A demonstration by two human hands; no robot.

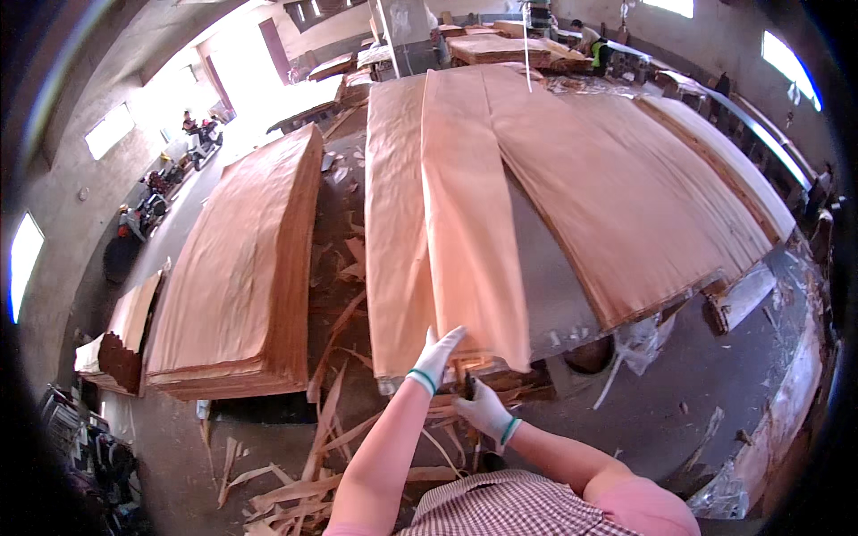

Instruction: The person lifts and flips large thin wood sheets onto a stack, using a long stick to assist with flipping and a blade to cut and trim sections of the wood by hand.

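Observation:
A long pinkish-tan wood veneer sheet (469, 223) lies lengthwise in front of me, its near end slightly lifted and wavy. Another veneer sheet (393, 223) lies beneath and to its left. My left hand (433, 362), in a white glove with a green cuff, rests at the near edges of both sheets, thumb and fingers stretched apart. Just below the edge, my right hand (487, 414), gloved alike, is closed around a small dark tool (469, 386), perhaps a knife; its working end is hard to make out.
Left stands a thick veneer stack (237, 268); a wider spread of veneer (626, 196) lies to the right, past a grey bare table strip (550, 268). Torn veneer scraps (313, 482) litter the floor. Clear plastic film (639, 344) hangs at the right. A person (585, 40) stands far back.

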